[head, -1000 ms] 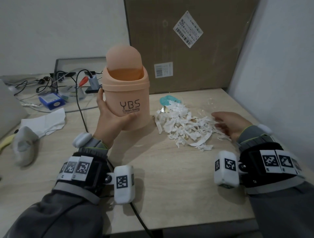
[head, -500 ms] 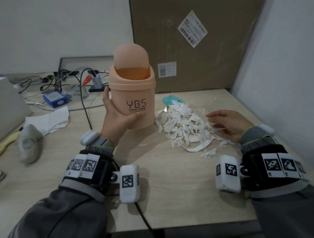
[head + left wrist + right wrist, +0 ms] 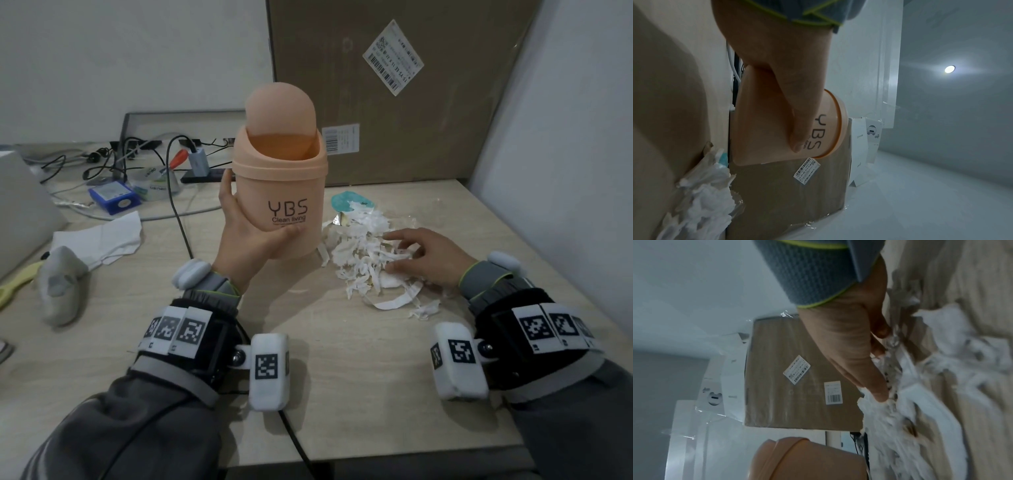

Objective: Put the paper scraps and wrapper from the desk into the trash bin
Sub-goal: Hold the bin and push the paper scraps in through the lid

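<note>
**Scraps gathered beside a lifted bin**

A large cardboard box (image 3: 394, 96) is seen at the back of the surface (image 3: 359, 377), with barcode labels whose print is too small to be read. In front of it, the peach trash bin (image 3: 279, 192) is clasped by the left hand (image 3: 246, 236), thumb across the front and fingers curled round the far side; whether its base touches the surface cannot be told. Its swing lid is tipped open. "YBS" and "Clean living" are printed on its wall.

Just right of the bin, the paper scraps (image 3: 363, 260) lie heaped, and the teal wrapper (image 3: 344, 202) is partly buried at the far edge. The right hand (image 3: 428, 257) is laid on the heap, fingers spread and slightly bent, nothing yet clamped.

Loose strips could be scattered or dropped if too large a bunch is scooped. The narrow opening could be missed if the bin is held tilted. The wrapper, half hidden, could be overlooked.
</note>
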